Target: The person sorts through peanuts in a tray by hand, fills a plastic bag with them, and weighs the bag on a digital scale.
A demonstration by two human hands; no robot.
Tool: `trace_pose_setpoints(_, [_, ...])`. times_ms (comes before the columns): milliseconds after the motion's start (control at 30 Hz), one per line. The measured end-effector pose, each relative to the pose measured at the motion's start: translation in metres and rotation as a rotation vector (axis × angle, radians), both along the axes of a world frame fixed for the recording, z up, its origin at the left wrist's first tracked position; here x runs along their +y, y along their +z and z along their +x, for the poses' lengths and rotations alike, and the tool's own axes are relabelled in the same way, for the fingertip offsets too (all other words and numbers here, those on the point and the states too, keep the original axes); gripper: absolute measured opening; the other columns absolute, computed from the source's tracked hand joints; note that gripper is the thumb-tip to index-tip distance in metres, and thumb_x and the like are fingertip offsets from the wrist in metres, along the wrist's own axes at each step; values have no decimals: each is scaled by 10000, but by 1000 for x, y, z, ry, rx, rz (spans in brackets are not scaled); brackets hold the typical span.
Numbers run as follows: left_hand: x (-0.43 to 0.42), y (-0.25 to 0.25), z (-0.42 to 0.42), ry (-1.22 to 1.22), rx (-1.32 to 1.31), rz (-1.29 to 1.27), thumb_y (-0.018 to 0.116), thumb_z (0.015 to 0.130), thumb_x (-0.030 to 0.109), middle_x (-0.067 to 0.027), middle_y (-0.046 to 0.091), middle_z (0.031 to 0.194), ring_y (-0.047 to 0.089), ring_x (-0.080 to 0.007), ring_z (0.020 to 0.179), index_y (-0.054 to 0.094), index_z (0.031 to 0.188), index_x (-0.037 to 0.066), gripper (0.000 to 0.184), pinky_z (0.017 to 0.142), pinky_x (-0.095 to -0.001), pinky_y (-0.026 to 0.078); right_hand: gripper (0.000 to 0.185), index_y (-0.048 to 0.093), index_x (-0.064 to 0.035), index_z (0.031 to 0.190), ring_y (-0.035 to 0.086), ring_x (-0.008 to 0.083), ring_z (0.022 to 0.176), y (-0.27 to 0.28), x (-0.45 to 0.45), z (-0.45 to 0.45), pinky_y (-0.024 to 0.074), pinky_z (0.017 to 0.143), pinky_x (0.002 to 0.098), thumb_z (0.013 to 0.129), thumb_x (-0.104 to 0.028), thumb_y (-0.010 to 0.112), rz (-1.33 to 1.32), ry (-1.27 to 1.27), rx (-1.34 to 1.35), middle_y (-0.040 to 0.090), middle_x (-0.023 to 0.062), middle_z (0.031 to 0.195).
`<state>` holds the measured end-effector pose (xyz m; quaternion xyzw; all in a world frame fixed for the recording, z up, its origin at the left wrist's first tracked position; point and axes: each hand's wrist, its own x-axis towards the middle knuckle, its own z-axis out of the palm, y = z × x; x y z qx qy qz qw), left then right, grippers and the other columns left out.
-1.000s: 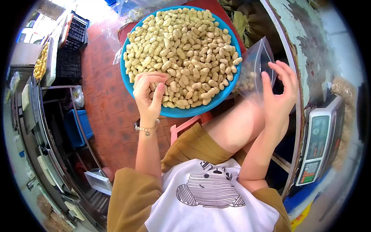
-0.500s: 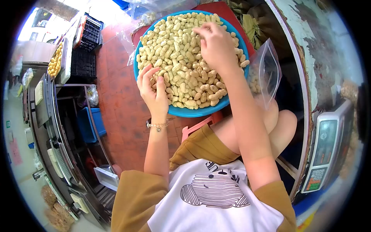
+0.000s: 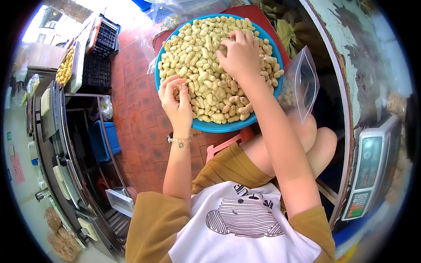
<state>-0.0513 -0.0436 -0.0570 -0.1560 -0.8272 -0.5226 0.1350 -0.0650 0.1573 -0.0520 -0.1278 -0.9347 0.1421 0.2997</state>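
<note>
Unshelled peanuts (image 3: 199, 65) fill a wide blue basin (image 3: 219, 127). At the basin's left rim is my left hand (image 3: 176, 103), its fingers curled round a few peanuts that show between fingers and thumb. My right hand (image 3: 242, 57) rests on the upper right part of the heap. Its thumb and fingers are apart, with the fingertips bent down among the peanuts; nothing shows in its grasp, though the palm side is hidden.
The basin stands on a red surface (image 3: 253, 14). Beside its right rim is a clear zip bag (image 3: 305, 85) with peanuts inside. A digital scale (image 3: 368, 168) is at far right. Black crates (image 3: 97, 72) and a metal rack with a blue bin (image 3: 104, 141) stand left, above red floor tiles (image 3: 136, 114).
My right hand has shifted slightly down and left over the heap, and its thumb has come away from the fingers. My left hand stays at the left rim, its fingers curled a little more.
</note>
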Motion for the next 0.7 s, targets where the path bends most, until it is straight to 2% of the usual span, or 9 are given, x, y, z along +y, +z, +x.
trace_pose_setpoints(133, [0, 5, 1, 2, 31, -98, 573, 895, 52, -129, 593, 1147, 542, -240, 1116, 650, 950, 8, 104, 943, -340, 445, 92, 722, -120, 754, 534, 230, 977, -8, -1, -6, 411, 886, 399, 770, -211, 720, -99, 18, 42, 584, 20, 939])
trace_pose_setpoints(233, [-1, 4, 0, -23, 9, -77, 570, 897, 61, -133, 580, 1185, 542, -253, 1122, 643, 990, 12, 128, 971, -361, 424, 100, 705, -105, 707, 548, 243, 955, -7, 4, -3, 422, 877, 399, 771, -180, 713, -217, 4, 31, 606, 41, 935])
trace_pose_setpoints(333, [3, 3, 1, -12, -12, -62, 567, 902, 85, -143, 552, 1246, 513, -280, 1173, 634, 1085, 28, 204, 1020, -387, 383, 63, 697, -95, 750, 562, 266, 942, -3, 21, 7, 435, 868, 410, 796, -120, 662, -343, 27, 19, 622, 64, 949])
trace_pose_setpoints(433, [9, 6, -2, -23, 108, -244, 565, 909, 102, -151, 520, 1305, 478, -300, 1218, 611, 1178, 37, 281, 1046, -404, 359, 82, 683, -87, 820, 564, 294, 942, -7, 35, 10, 439, 878, 427, 817, -67, 603, -549, -63, 166, 629, 85, 971])
trace_pose_setpoints(467, [10, 6, -5, -42, 86, -242, 556, 919, 125, -164, 502, 1340, 439, -316, 1266, 606, 1207, 37, 305, 1074, -415, 332, 133, 674, -90, 897, 555, 303, 983, -6, 39, 13, 437, 907, 423, 836, -47, 564, -502, -60, 147, 621, 87, 1000])
trace_pose_setpoints(567, [18, 16, -11, -39, 78, -234, 537, 935, 150, -174, 487, 1367, 423, -326, 1295, 604, 1208, 29, 307, 1087, -417, 322, 148, 676, -95, 929, 534, 331, 1067, -8, 41, 13, 416, 953, 445, 843, -52, 563, -384, -150, 263, 608, 113, 1071])
trace_pose_setpoints(600, [21, 18, -15, -25, 160, -246, 521, 934, 157, -197, 521, 1324, 455, -352, 1260, 593, 1219, 30, 320, 1067, -445, 328, 193, 685, -110, 1005, 499, 368, 1155, -13, 41, 11, 389, 990, 481, 863, -98, 554, -223, -239, 276, 591, 135, 1163])
trace_pose_setpoints(700, [23, 16, -35, -60, 128, -185, 484, 959, 196, -210, 508, 1353, 433, -352, 1294, 587, 1236, 19, 343, 1089, -437, 310, 245, 677, -115, 1083, 481, 400, 1191, -30, 44, 6, 367, 1018, 506, 892, -162, 530, -101, -289, 247, 577, 167, 1232])
